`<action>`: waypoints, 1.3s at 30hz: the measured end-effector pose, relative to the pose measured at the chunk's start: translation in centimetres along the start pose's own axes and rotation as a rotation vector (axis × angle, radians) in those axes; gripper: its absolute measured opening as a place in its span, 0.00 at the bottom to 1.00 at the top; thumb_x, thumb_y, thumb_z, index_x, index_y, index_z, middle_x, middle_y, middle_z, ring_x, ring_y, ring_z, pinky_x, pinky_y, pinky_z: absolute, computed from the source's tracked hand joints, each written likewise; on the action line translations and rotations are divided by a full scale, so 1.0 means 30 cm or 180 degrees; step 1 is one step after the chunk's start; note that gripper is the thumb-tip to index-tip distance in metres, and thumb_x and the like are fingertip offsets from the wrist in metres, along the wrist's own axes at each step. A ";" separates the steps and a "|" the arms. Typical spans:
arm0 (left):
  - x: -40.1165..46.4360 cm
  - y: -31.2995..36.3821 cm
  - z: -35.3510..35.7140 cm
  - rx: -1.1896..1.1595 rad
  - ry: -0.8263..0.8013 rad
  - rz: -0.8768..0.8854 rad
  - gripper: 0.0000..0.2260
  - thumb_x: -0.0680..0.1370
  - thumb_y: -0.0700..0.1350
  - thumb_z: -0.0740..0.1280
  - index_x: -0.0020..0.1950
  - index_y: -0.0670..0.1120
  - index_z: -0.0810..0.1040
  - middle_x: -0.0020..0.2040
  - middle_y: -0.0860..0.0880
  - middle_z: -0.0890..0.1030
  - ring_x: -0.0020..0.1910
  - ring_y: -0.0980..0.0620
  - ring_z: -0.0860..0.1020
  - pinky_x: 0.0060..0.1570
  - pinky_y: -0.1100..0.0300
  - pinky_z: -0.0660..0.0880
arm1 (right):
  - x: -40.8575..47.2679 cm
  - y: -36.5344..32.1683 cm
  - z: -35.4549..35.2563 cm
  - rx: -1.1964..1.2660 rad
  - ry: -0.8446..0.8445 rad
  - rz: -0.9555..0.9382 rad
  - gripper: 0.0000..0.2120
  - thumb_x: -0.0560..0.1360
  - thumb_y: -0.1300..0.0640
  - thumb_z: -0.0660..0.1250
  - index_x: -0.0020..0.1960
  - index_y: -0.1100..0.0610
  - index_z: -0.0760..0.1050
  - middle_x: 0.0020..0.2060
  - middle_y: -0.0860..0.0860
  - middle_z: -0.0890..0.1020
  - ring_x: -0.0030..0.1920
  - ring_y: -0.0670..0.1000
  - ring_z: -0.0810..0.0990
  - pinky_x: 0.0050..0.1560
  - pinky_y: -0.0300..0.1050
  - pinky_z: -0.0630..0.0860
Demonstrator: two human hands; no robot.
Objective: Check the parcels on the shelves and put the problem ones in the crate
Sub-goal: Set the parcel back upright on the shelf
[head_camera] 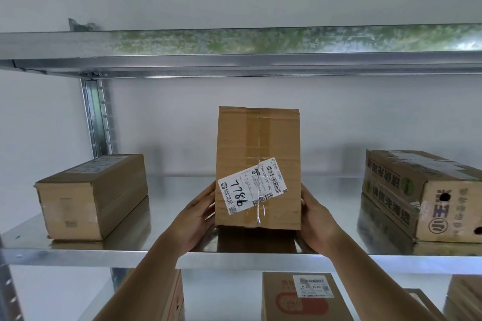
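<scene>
A brown cardboard parcel (258, 143) is tipped up on the metal shelf (182, 255), its taped face towards me. A white shipping label with "7786" written on it sits slanted across the tape seam. My left hand (195, 219) holds the parcel's left side near the bottom. My right hand (317, 221) holds its right side at the same height. Fingers of both hands lie along the box's sides, partly hidden behind it. No crate is in view.
A long brown box (91, 195) lies at the shelf's left, a printed carton (422, 190) at its right. Below, a carton with an orange logo and label (300, 297) stands among other boxes. An upper shelf beam (234, 60) runs overhead.
</scene>
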State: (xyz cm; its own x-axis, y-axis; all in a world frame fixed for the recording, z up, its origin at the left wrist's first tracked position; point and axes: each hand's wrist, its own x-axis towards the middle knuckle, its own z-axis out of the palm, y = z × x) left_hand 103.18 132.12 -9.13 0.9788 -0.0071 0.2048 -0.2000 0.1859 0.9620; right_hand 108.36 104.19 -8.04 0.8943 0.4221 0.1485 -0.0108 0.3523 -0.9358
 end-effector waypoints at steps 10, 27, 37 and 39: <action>-0.030 0.027 0.033 0.0214 -0.0303 -0.0027 0.24 0.82 0.63 0.62 0.78 0.59 0.69 0.72 0.48 0.79 0.73 0.47 0.75 0.73 0.46 0.71 | 0.001 0.005 -0.002 -0.0003 0.0154 -0.0228 0.19 0.82 0.43 0.65 0.72 0.42 0.75 0.63 0.55 0.83 0.63 0.59 0.83 0.58 0.60 0.82; -0.021 0.001 0.097 0.1338 0.0747 0.0554 0.16 0.84 0.52 0.65 0.72 0.60 0.74 0.63 0.57 0.76 0.63 0.52 0.78 0.47 0.68 0.79 | -0.031 -0.007 0.010 -0.0149 -0.0070 -0.0235 0.22 0.81 0.40 0.66 0.68 0.52 0.80 0.64 0.60 0.81 0.66 0.62 0.79 0.64 0.59 0.79; -0.043 0.024 0.112 0.1060 0.0300 0.0278 0.16 0.85 0.49 0.64 0.74 0.55 0.76 0.63 0.54 0.85 0.63 0.54 0.82 0.67 0.53 0.78 | -0.039 -0.011 0.046 -0.0233 -0.0093 -0.0153 0.17 0.85 0.47 0.61 0.71 0.44 0.78 0.63 0.54 0.84 0.63 0.55 0.82 0.54 0.54 0.80; -0.056 0.038 0.118 0.0938 0.0307 0.0295 0.14 0.86 0.47 0.62 0.72 0.56 0.78 0.61 0.54 0.85 0.62 0.55 0.83 0.62 0.61 0.79 | -0.049 -0.016 0.060 -0.0340 -0.0178 -0.0072 0.16 0.85 0.48 0.62 0.70 0.41 0.78 0.62 0.53 0.84 0.56 0.52 0.85 0.47 0.49 0.81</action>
State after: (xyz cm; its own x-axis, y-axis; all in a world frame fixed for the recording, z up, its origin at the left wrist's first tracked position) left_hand 101.15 128.87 -7.75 0.9527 0.0924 0.2896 -0.2791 -0.1112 0.9538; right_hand 106.26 104.91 -7.22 0.8675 0.4619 0.1847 0.0595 0.2723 -0.9604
